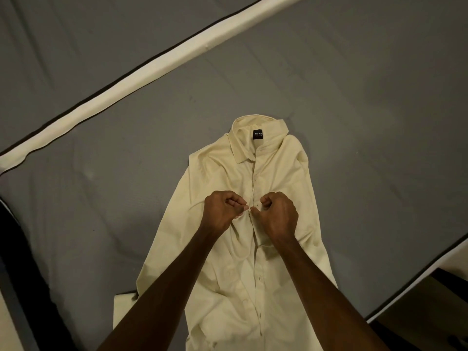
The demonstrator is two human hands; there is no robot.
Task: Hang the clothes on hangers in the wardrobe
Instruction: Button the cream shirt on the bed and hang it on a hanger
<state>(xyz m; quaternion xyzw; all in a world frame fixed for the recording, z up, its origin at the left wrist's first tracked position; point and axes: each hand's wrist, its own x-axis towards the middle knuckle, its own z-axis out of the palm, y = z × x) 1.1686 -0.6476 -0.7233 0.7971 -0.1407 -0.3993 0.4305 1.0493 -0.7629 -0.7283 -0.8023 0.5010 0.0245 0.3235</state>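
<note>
Both my hands are pinching the front placket of the cream shirt near the centre of the frame. My left hand has its fingers curled in, thumb and forefinger nipping the fabric edge just left of the button line. My right hand is curled the same way and grips the opposite edge, so the two sets of fingertips almost touch over what I take to be a button; the button itself is too small to make out. Whether I am fastening or undoing it, I cannot tell.

Outward from the grip, the shirt lies face up and lengthwise, collar toward the top of the frame with its dark label showing, hem running off the bottom edge under my forearms. The placket above my hands looks closed up to the collar, and below them a row of buttons runs down the middle. The cloth is bunched and creased around my fists.

It rests on a grey bedsheet, with a cream piped band crossing the upper left.

As for progress, I judge the job barely begun: no hanger and no wardrobe are in view, and the shirt is still flat on the bed. Hanging it remains to do.
</note>
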